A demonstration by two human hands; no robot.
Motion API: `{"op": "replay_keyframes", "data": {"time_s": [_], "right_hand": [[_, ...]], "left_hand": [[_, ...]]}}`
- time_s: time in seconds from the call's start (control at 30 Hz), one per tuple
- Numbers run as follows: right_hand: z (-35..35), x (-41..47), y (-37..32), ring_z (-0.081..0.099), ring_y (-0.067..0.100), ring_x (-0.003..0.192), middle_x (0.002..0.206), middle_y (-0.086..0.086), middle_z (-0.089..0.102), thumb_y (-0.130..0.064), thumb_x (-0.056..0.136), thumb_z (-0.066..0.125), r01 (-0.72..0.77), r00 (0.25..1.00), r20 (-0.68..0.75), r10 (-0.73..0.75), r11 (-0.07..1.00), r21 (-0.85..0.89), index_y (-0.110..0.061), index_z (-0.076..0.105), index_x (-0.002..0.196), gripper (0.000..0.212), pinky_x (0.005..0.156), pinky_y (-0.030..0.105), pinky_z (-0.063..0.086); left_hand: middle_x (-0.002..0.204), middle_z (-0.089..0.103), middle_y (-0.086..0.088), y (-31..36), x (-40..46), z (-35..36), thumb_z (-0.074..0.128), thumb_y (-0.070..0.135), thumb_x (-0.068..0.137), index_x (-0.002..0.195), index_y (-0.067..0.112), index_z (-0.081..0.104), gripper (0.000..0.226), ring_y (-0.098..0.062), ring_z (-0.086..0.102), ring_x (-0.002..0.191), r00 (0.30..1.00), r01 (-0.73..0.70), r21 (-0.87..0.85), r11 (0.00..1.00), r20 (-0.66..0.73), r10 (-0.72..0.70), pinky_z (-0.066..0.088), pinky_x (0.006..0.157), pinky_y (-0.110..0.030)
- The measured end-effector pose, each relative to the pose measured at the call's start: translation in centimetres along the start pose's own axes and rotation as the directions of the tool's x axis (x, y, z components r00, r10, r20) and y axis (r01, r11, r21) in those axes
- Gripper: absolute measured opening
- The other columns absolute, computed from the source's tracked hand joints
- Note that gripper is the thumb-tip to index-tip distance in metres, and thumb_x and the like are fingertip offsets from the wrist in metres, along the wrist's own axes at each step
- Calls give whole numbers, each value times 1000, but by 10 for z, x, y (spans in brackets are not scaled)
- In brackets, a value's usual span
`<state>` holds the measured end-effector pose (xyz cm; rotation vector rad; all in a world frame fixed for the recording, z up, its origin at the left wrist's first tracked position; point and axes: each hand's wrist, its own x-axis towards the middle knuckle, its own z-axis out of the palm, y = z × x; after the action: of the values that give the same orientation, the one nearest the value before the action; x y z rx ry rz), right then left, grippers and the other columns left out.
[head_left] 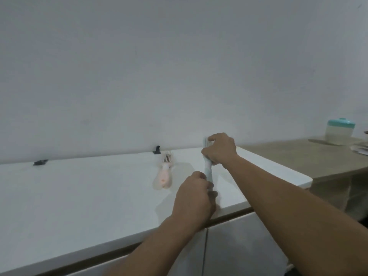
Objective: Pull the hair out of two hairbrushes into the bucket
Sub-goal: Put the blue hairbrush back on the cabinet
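A pale blue hairbrush [207,169] is held upright above the white countertop [79,192]. My left hand [196,198] grips its handle near the bottom. My right hand [220,150] is closed over its bristle head, hiding most of it. A pink hairbrush [164,174] lies flat on the counter just left of my hands, bristle end pointing toward the wall. No bucket is in view.
Two small black objects [40,162] [157,150] sit by the wall at the back of the counter. To the right stands a lower wooden table [310,158] with a teal-lidded container [340,131]. White cabinet doors [229,246] are below the counter edge.
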<state>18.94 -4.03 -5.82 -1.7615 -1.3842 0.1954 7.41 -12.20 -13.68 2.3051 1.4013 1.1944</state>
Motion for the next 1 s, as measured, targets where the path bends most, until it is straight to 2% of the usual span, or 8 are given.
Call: {"op": "replay_keyframes", "data": {"time_s": [0.2,0.27,0.33,0.43,0.5,0.67,0.83,1.0], "right_hand": [[30,9,-6,74,33,71,92,20,74,-4,67,64,21,993,119,-18,999,-24,4,72,99,34,70,43,63],[39,10,-7,74,34,72,72,13,71,-4,66,61,30,991,134,-20,997,-71,-1,70,73,12,69,33,61],[48,10,-6,69,34,63,48,3,46,-6,64,60,21,990,144,-9,996,-86,-15,44,48,25,55,25,48],[58,9,-1,51,27,61,50,3,42,-16,68,69,37,989,146,-21,994,-102,-14,41,48,34,49,26,38],[60,10,2,63,35,83,74,14,70,-23,71,75,60,988,148,-48,995,-76,0,69,69,24,65,34,51],[63,11,19,62,25,113,118,9,71,-37,79,76,109,980,168,-106,994,-12,-4,73,109,44,94,34,49],[62,7,40,59,25,119,129,6,66,-31,93,61,178,966,181,-184,983,47,-9,68,119,35,101,33,41],[54,-3,56,43,24,137,153,6,44,-21,98,50,172,956,245,-164,985,-12,-14,38,148,52,114,32,28]], "left_hand": [[110,64,-4,-16,15,-5,57,14,88,105,11,69,21,-18,58,98,996,85,40,996,30,-87,47,88,-25],[113,63,-5,-21,19,-7,57,15,89,107,13,68,21,-19,57,103,990,137,70,988,36,-140,44,91,-24],[114,64,-4,-24,20,-8,55,17,90,107,15,69,22,-19,57,105,987,156,87,984,31,-159,43,91,-23],[112,67,-4,-28,19,-9,50,18,92,107,15,72,26,-18,59,100,989,140,79,987,27,-142,44,88,-22],[114,67,-5,-29,21,-10,50,19,94,110,13,71,28,-18,60,102,986,161,56,985,31,-163,44,90,-23],[104,71,-7,-33,21,-12,50,18,93,102,11,75,27,-20,62,94,992,121,22,992,-30,-120,48,84,-27],[121,69,-3,-36,20,-7,57,19,92,119,14,68,30,-17,61,109,987,151,-23,988,-55,-152,44,96,-23],[113,67,-1,-32,13,-10,62,25,87,111,17,67,25,-21,61,105,989,140,-23,990,-55,-141,47,91,-29]]}}
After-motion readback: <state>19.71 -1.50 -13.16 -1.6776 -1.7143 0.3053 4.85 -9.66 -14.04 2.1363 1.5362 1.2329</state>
